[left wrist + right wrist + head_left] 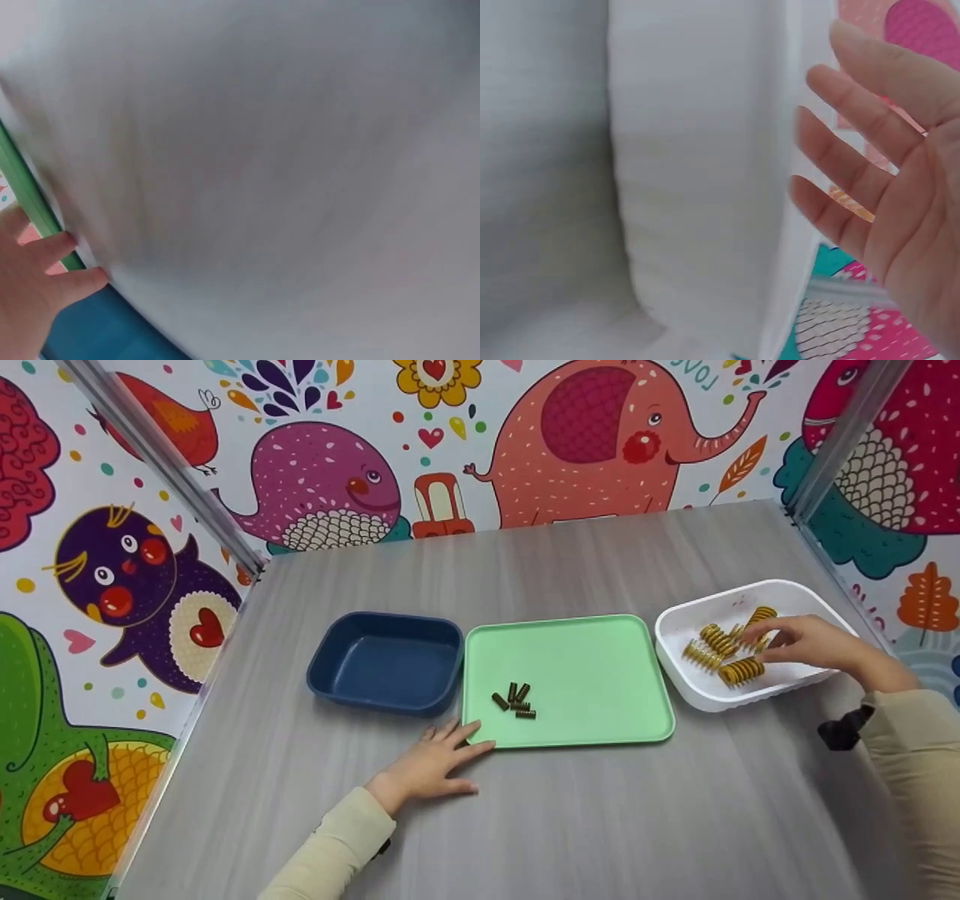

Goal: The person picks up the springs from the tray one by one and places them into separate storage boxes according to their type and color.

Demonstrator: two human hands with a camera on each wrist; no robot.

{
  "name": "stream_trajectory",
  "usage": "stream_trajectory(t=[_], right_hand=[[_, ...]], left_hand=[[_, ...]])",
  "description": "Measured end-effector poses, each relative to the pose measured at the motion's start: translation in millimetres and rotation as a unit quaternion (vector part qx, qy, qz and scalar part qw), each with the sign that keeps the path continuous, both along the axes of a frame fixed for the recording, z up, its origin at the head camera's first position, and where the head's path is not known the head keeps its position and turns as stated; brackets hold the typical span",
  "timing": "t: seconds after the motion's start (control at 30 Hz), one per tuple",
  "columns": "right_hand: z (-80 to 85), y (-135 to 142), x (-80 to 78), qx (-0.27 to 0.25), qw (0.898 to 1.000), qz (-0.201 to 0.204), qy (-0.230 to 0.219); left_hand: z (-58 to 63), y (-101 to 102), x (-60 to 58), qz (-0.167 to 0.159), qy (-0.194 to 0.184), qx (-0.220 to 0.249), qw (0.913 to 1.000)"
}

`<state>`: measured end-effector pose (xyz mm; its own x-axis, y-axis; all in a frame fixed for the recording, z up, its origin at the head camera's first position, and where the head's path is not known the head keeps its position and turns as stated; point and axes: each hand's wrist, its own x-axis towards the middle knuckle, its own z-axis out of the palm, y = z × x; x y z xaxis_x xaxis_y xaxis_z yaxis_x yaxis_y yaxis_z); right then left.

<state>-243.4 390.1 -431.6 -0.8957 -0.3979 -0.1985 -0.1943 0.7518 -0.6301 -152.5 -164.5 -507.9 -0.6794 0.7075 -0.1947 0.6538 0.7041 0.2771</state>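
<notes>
My left hand (429, 765) rests beside the green tray (585, 675), fingers spread, two fingertips at its near left corner. In the left wrist view its fingers (79, 283) reach toward the tray's edge. Several small dark springs (519, 706) lie on the left part of the tray. My right hand (814, 643) is over the white bin (697, 697), where several larger gold springs (742, 670) lie. Its fingers are gently bent in the head view. The right wrist view shows its palm and fingers (847, 161) apart, holding nothing, next to the bin's rim.
A dark blue bin (386, 667), with nothing in it, stands against the tray's left side. The white bin sits close to the tray's right. All are on a grey wood-grain table (600, 825), with printed cartoon panels (450, 442) at its back and sides.
</notes>
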Motion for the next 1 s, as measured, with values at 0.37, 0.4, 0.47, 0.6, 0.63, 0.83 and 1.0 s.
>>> stream_trajectory(t=[0.37,0.4,0.47,0.6,0.63,0.83,1.0], right_hand=[[0.4,-61,34.4,-0.068,0.962,0.018,0.264],[-1.5,-67,37.5,-0.080,0.956,0.017,0.280],[-5.6,-80,43.3,-0.090,0.944,0.022,0.315],[-16.0,-103,52.1,-0.092,0.927,0.044,0.362],[-18.9,-108,53.7,-0.089,0.924,0.053,0.369],[-38.8,-133,59.1,-0.059,0.918,0.094,0.380],[-60.7,-144,57.4,-0.029,0.923,0.120,0.364]], left_hand=[[5.7,2,1.9,0.019,-0.012,0.010,0.9997],[6.4,3,2.1,0.021,-0.003,0.014,0.9997],[8.5,6,2.4,0.028,0.023,0.026,0.9990],[12.8,16,0.3,0.056,0.090,0.058,0.9927],[14.1,19,-0.1,0.068,0.100,0.065,0.9905],[21.5,41,-4.6,0.169,0.109,0.109,0.9736],[19.1,59,-10.6,0.235,0.082,0.177,0.9522]])
